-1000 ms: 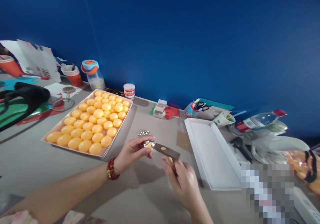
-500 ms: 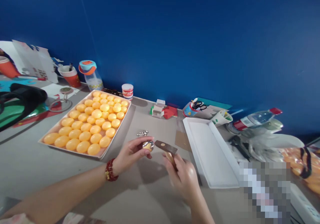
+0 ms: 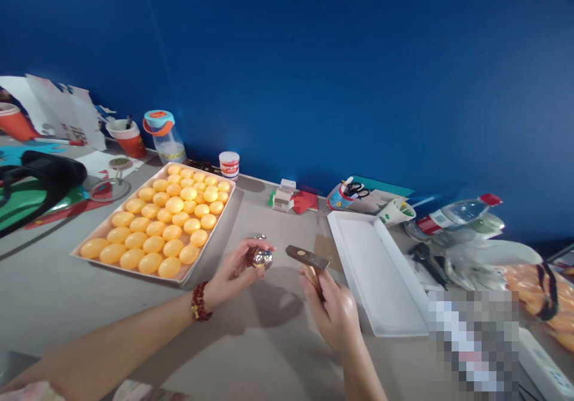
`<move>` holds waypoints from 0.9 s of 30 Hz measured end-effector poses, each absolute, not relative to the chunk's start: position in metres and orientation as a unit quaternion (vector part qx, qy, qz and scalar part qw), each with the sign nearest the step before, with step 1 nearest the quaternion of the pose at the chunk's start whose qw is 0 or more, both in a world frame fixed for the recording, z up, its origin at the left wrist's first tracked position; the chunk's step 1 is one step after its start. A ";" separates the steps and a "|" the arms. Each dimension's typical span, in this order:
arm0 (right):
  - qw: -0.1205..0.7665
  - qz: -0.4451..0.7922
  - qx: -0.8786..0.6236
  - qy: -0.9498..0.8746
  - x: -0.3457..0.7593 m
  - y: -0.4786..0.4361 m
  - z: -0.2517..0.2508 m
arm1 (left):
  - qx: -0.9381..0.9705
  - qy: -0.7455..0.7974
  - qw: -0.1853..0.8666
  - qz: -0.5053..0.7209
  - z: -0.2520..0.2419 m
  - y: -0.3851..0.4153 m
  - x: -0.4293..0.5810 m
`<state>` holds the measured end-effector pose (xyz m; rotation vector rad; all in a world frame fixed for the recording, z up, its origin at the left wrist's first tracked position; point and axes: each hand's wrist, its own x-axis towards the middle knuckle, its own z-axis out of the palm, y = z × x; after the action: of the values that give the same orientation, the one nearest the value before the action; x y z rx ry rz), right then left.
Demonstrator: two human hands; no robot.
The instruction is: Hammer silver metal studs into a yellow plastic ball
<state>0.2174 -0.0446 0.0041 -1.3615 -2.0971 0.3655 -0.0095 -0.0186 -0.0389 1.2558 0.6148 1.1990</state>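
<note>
Between the thumb and fingers of my left hand (image 3: 240, 265) is a small ball (image 3: 262, 259), its visible side covered with shiny silver caps. A red beaded bracelet (image 3: 200, 301) circles that wrist. My right hand (image 3: 333, 305) is wrapped round the wooden handle of a hammer (image 3: 307, 257). The hammer's dark head is to the right of the ball, apart from it. Just behind my left fingers lie small loose silver pieces (image 3: 261, 236), mostly hidden by the hand. To the left is a shallow box (image 3: 182, 278) filled with rows of yellow-orange balls (image 3: 153, 244).
A white tray (image 3: 381, 281) lies right of the hammer. Along the blue wall stand a small white-lidded tub (image 3: 229, 165), small boxes (image 3: 284, 199) and a pen cup (image 3: 339, 198) with scissors. A plastic bottle (image 3: 452, 214) leans at right; a handled jug (image 3: 165, 138) stands back left.
The hammer has moved slightly right, away from the ball. The ball has been turned in my left hand, so more silver and less yellow faces me.
</note>
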 end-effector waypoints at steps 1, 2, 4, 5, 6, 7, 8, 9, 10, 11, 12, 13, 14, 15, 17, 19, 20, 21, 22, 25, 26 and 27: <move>0.301 0.147 -0.516 -0.788 0.218 -0.044 0.004 | 0.550 0.277 0.594 0.518 -0.041 -0.017 -0.010; 0.303 0.160 -0.519 -0.783 0.219 -0.043 0.005 | 0.559 0.288 0.580 0.517 -0.043 -0.016 -0.011; 0.311 0.193 -0.526 -0.768 0.220 -0.041 0.005 | 0.577 0.308 0.573 0.494 -0.046 -0.016 -0.010; 0.316 0.214 -0.529 -0.758 0.221 -0.040 0.005 | 0.588 0.312 0.577 0.473 -0.047 -0.017 -0.009; 0.321 0.239 -0.532 -0.747 0.221 -0.039 0.005 | 0.604 0.314 0.580 0.447 -0.047 -0.019 -0.007; 0.326 0.269 -0.535 -0.732 0.221 -0.038 0.005 | 0.623 0.315 0.575 0.428 -0.046 -0.022 -0.006; 0.332 0.303 -0.537 -0.714 0.221 -0.037 0.005 | 0.644 0.308 0.568 0.408 -0.045 -0.025 -0.005; 0.338 0.340 -0.538 -0.693 0.220 -0.035 0.005 | 0.667 0.304 0.560 0.386 -0.044 -0.028 -0.003; 0.343 0.375 -0.539 -0.672 0.219 -0.033 0.004 | 0.685 0.302 0.553 0.367 -0.042 -0.031 -0.003; 0.346 0.405 -0.540 -0.652 0.217 -0.029 0.002 | 0.696 0.304 0.546 0.353 -0.042 -0.033 -0.002; 0.347 0.426 -0.541 -0.637 0.216 -0.025 0.001 | 0.702 0.312 0.537 0.348 -0.042 -0.034 -0.002; 0.339 0.438 -0.544 -0.630 0.213 -0.019 -0.002 | 0.705 0.325 0.525 0.350 -0.042 -0.034 -0.003; 0.323 0.442 -0.551 -0.630 0.211 -0.012 -0.004 | 0.703 0.341 0.512 0.357 -0.043 -0.034 -0.004; 0.304 0.431 -0.561 -0.638 0.207 -0.004 -0.007 | 0.700 0.356 0.498 0.367 -0.044 -0.033 -0.004; 0.233 0.390 -0.581 -0.675 0.199 0.014 -0.013 | 0.693 0.378 0.476 0.388 -0.046 -0.031 -0.005; 0.205 0.384 -0.580 -0.688 0.188 0.030 -0.020 | 0.693 0.389 0.461 0.395 -0.046 -0.031 -0.006; 0.194 0.379 -0.579 -0.696 0.182 0.037 -0.023 | 0.699 0.390 0.453 0.393 -0.046 -0.031 -0.006; 0.182 0.372 -0.579 -0.703 0.176 0.043 -0.026 | 0.709 0.388 0.444 0.387 -0.046 -0.032 -0.006; 0.172 0.362 -0.578 -0.711 0.170 0.048 -0.028 | 0.720 0.383 0.436 0.381 -0.046 -0.033 -0.007; 0.144 0.327 -0.578 -0.734 0.156 0.056 -0.030 | 0.747 0.348 0.415 0.385 -0.048 -0.035 -0.007; 0.137 0.315 -0.578 -0.741 0.153 0.058 -0.031 | 0.752 0.336 0.407 0.395 -0.050 -0.035 -0.007; 0.130 0.304 -0.578 -0.746 0.150 0.059 -0.031 | 0.755 0.324 0.397 0.410 -0.052 -0.034 -0.008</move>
<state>0.1502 0.0586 -0.0309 -1.6788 -2.1693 0.8823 -0.0076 -0.0344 -0.0520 1.9113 0.8196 1.0378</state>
